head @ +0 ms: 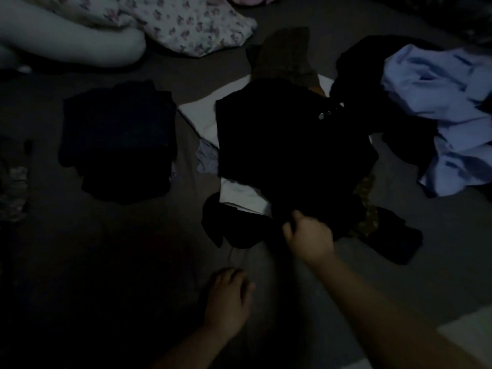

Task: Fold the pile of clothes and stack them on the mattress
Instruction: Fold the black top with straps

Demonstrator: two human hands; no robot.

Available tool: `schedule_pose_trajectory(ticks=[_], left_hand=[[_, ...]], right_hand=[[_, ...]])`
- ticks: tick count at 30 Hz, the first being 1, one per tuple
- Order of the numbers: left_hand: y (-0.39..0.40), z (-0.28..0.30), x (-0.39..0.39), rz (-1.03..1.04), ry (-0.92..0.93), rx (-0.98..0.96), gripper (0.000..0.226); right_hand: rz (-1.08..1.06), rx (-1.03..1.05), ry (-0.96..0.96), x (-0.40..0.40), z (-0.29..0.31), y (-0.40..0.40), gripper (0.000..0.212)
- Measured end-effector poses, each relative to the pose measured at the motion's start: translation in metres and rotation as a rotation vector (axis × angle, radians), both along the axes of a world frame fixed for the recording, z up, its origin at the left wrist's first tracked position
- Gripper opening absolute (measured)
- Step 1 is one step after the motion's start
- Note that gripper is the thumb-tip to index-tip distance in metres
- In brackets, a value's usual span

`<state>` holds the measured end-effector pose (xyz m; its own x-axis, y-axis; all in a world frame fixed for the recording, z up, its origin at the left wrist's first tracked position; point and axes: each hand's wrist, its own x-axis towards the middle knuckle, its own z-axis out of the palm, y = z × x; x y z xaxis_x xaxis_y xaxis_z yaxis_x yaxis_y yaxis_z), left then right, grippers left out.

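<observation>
Dim light here, and far left a pale bolster (80, 46) lies along the top edge with a floral pillow (191, 25) just beside it. Below them, a stack of dark folded clothes (117, 139) sits on the grey mattress (399, 275), apart from everything else. Moving along, the left hand (229, 299) rests low on the mattress, fingers loosely relaxed and holding nothing. Centre stage now: a black garment (287, 145) spread flat, small shiny buttons near its upper right edge, lying over a white cloth (202, 115) that peeks out at the left and lower edges. The right hand (308, 235) is at the near hem of that black garment, fingers curled and pinching the fabric. More dark pieces are bunched on either side of that hand. Far right, a crumpled light blue shirt (447, 102) lies heaped over dark clothing, unfolded.
</observation>
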<state>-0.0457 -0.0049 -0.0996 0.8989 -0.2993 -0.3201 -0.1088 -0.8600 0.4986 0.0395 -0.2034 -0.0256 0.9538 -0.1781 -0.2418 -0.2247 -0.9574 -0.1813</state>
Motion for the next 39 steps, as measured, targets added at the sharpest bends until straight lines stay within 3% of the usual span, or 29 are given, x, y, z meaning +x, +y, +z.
schedule_pose_trajectory(ticks=[2,4,6,7,9,11,14,17,19,22,26,28,30,33,35,37,39], left_hand=[[-0.01,0.021,0.018,0.306,0.164,-0.272,0.05],[-0.014,0.044,0.039,0.646,0.476,-0.572,0.036],[-0.008,0.05,0.046,0.694,0.704,-0.715,0.029],[-0.002,0.048,0.044,0.614,0.716,-0.661,0.037],[0.016,0.04,0.032,0.532,0.673,-0.45,0.041],[0.039,0.029,0.015,0.52,0.582,-0.251,0.026],[0.084,0.025,-0.004,0.609,0.483,-0.119,0.019],[0.137,0.028,-0.027,0.756,0.448,-0.041,0.028],[0.172,0.024,-0.044,0.785,0.45,0.034,0.032],[0.21,0.014,-0.065,0.86,0.558,0.028,0.035],[0.221,0.008,-0.077,0.798,0.658,0.044,0.031],[0.214,0.014,-0.075,0.695,0.585,0.119,0.028],[0.204,0.022,-0.069,0.599,0.413,0.138,0.033],[0.179,0.047,-0.057,0.47,0.129,-0.085,0.025],[0.151,0.067,-0.044,0.518,0.395,-0.365,0.02],[0.132,0.08,-0.03,0.69,0.89,-0.665,0.037],[0.126,0.078,-0.025,0.866,1.155,-0.85,0.06]], right_hand=[[0.109,0.057,-0.111,-0.038,0.0,0.03,0.02],[0.176,0.149,-0.075,-0.074,-0.003,0.056,0.023],[0.228,0.238,0.019,-0.108,-0.017,0.081,0.036],[0.251,0.297,0.069,-0.124,-0.022,0.092,0.043],[0.293,0.392,0.143,-0.15,-0.031,0.113,0.052],[0.298,0.478,0.246,-0.164,-0.031,0.127,0.056],[0.239,0.6,0.31,-0.179,-0.028,0.134,0.054],[-0.059,0.751,0.148,-0.185,-0.023,0.127,0.048],[-0.349,0.619,-0.02,-0.18,-0.027,0.11,0.049],[-0.637,0.588,0.085,-0.163,-0.027,0.086,0.067],[-0.493,0.952,0.176,-0.141,-0.035,0.107,0.078],[-0.609,0.986,0.165,-0.132,-0.045,0.127,0.077],[-0.669,0.926,0.198,-0.128,-0.052,0.145,0.06],[-0.583,0.818,0.205,-0.138,-0.043,0.172,0.036],[-0.404,0.742,0.132,-0.152,-0.023,0.189,0.034],[-0.146,0.655,0.06,-0.171,-0.007,0.204,0.044],[0.074,0.592,0.099,-0.188,0.007,0.212,0.053]])
